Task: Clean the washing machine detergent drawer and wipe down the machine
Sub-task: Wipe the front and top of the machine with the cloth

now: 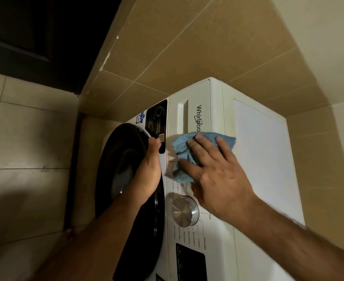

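**Blue cloth being pressed on the washer's control panel**

The white washing machine [258, 151] is standing in a corner of beige tiled walls [187, 47], its top panel lying to the right in the head view and its front face turned toward the tiled floor [25, 138] at left. Its long control strip is running from the far corner down toward the viewer. The dark round door [122, 159] is filling the front below that strip. The detergent drawer [189, 110] is sitting closed at the far end of the strip, its handle recess lying lengthwise. The right hand [215, 175] is lying flat with fingers spread, pressing a crumpled blue cloth [185, 153] on the panel just beside the drawer's near end. The left hand [151, 169] is resting on the door rim, fingers hidden, so I cannot tell its grip. The silver dial [185, 210] is sitting just beside the right wrist.
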### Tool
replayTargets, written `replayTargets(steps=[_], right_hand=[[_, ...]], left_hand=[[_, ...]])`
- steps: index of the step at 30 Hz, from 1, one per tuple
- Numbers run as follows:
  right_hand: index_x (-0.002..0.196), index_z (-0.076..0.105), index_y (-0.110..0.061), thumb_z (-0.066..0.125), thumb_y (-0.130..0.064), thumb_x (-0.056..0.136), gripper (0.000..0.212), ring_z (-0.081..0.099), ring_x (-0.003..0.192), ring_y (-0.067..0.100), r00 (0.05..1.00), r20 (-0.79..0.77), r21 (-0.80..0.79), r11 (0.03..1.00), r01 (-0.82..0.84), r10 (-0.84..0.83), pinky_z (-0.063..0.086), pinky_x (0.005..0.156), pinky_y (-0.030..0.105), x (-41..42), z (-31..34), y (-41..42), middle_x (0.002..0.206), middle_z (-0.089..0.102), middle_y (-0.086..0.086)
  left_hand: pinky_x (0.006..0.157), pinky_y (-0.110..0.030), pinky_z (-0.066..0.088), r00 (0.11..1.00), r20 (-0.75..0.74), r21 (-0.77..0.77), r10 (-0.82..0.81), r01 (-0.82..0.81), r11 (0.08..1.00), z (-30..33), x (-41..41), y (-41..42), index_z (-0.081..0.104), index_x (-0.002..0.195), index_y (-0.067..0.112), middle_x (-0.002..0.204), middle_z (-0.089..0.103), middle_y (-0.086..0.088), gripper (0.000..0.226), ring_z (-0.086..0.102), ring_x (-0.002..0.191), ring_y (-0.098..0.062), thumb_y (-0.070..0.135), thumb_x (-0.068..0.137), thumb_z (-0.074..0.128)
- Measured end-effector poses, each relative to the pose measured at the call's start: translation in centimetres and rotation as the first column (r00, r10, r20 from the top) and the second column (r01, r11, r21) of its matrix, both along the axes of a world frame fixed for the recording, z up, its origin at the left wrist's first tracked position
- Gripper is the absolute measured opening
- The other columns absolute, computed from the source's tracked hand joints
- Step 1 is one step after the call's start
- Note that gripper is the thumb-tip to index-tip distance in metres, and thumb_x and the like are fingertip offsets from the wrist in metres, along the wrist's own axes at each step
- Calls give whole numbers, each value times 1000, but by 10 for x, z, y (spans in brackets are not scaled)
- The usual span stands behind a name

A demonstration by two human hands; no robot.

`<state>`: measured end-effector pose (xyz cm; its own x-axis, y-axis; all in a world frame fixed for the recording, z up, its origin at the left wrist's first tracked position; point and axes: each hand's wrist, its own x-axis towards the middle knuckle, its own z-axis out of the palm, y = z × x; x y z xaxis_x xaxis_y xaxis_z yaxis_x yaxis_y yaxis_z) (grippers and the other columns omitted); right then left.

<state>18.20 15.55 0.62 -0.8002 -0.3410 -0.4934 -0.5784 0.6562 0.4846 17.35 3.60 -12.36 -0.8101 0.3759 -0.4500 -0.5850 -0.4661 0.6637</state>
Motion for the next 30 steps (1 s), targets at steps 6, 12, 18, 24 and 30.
replayTargets(steps=[6,12,18,24,30], right_hand=[[154,17,-37,5,-65,96,65,-8,152,29,915,-53,-379,855,352,-400,7,121,54,-25,1,8,165,-5,4],[158,6,-21,43,-37,98,72,5,151,33,734,-91,-731,546,409,-673,11,119,57,-122,-23,7,165,9,6],[158,7,-14,31,-43,98,70,2,151,29,728,-102,-683,580,445,-678,6,122,50,-76,-19,7,165,5,9],[158,6,-22,14,-68,91,82,3,152,27,671,4,-663,501,557,-741,13,121,52,-5,-4,29,166,6,4],[157,1,-25,56,-49,93,88,-5,151,34,770,-92,-588,659,470,-631,10,121,54,-84,-18,28,165,-6,10]], left_hand=[[110,-18,21,998,30,-93,-55,58,994,8,-2,-1,32,149,36,147,41,17,94,35,134,-1,81,70,10],[100,-15,29,998,-7,-116,66,-66,991,29,-17,0,43,146,25,136,50,13,55,44,128,-4,49,103,19],[87,8,28,928,-373,-323,-6,-124,938,67,-32,-3,41,144,17,125,45,26,63,37,103,36,53,96,23],[116,-29,28,802,-561,-591,-205,-215,777,102,-29,12,44,144,18,152,40,0,65,33,141,-10,55,92,37],[118,-27,0,704,-570,-712,-424,-166,682,111,-35,28,18,155,18,164,9,-1,72,-1,151,-16,63,98,19]])
